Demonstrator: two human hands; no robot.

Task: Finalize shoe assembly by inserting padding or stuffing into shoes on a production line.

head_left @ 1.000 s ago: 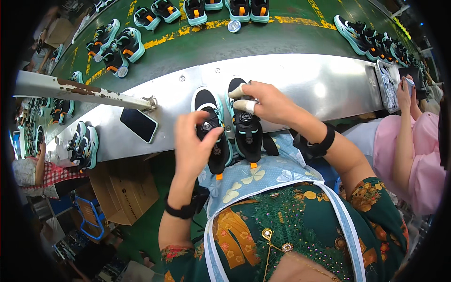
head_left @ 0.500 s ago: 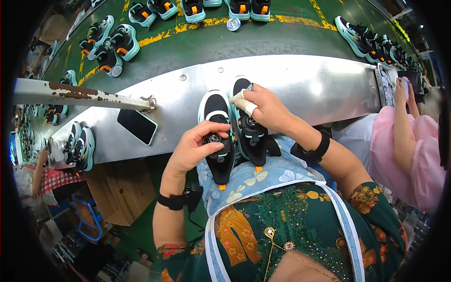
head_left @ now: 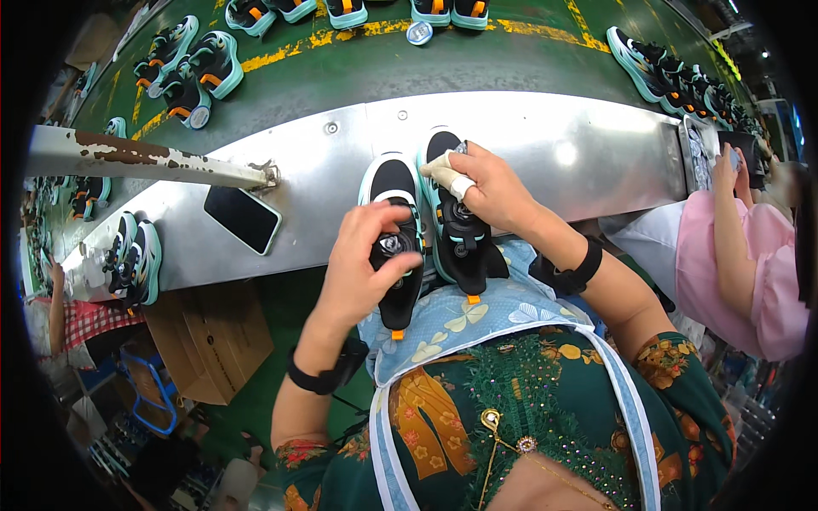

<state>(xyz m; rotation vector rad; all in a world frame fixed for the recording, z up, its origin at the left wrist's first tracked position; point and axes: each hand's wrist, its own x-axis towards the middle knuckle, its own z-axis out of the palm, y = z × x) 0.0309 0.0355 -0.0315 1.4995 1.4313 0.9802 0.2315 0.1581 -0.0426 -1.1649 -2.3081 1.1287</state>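
Observation:
Two black sneakers with pale mint soles and orange heel tabs stand side by side in front of me, toes pointing away. Over the left sneaker (head_left: 394, 180), my left hand (head_left: 358, 260) has its thumb and fingers spread around the round lacing dial (head_left: 393, 244). Whether the fingertips touch the shoe is unclear. My right hand (head_left: 486, 187), with pale covers on some fingers, is closed above the right sneaker (head_left: 460, 247). A small greyish, shiny bit (head_left: 461, 147) shows at its fingers, too little to name. The hand hides much of that shoe's upper.
The sneakers' toes rest over a metal ledge (head_left: 545, 162). A phone (head_left: 243, 219) lies on it at left, beneath a chipped metal bar (head_left: 153, 159). Beyond runs a green belt (head_left: 341, 72) with more sneakers. A person in pink (head_left: 724, 264) works at right; a cardboard box (head_left: 209, 341) stands lower left.
My left hand has opened wider and lifted from the left shoe's dial. My right hand stays closed over the right shoe, shifted slightly. Sneakers on the belt have moved a little left.

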